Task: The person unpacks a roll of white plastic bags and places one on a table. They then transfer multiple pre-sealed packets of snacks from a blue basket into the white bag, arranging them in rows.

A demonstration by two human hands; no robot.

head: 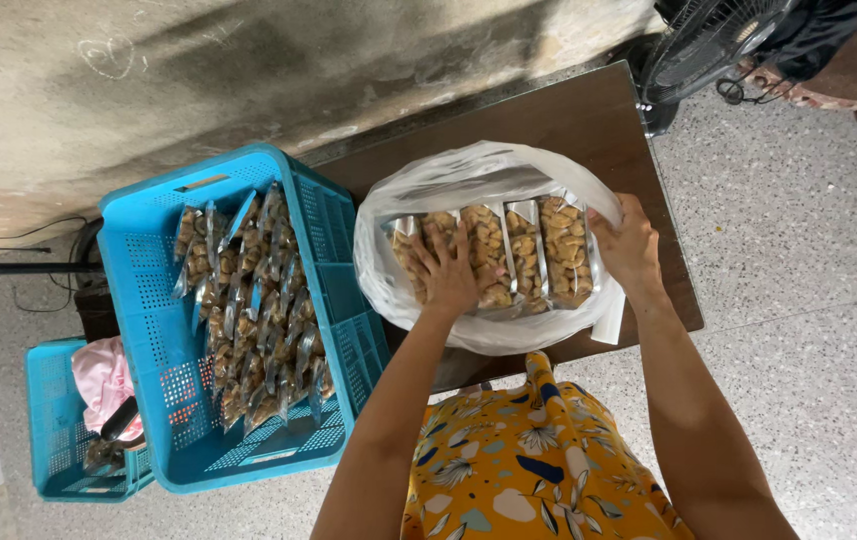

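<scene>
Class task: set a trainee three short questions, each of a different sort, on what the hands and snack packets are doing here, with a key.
1. True or false: the left hand rests on the snack packets in the white plastic bag.
2. What does the right hand touch? A) fan B) bag's edge beside the packets C) pink cloth
3. What colour is the crate of packets?

Key: 1 true; 2 B; 3 blue.
</scene>
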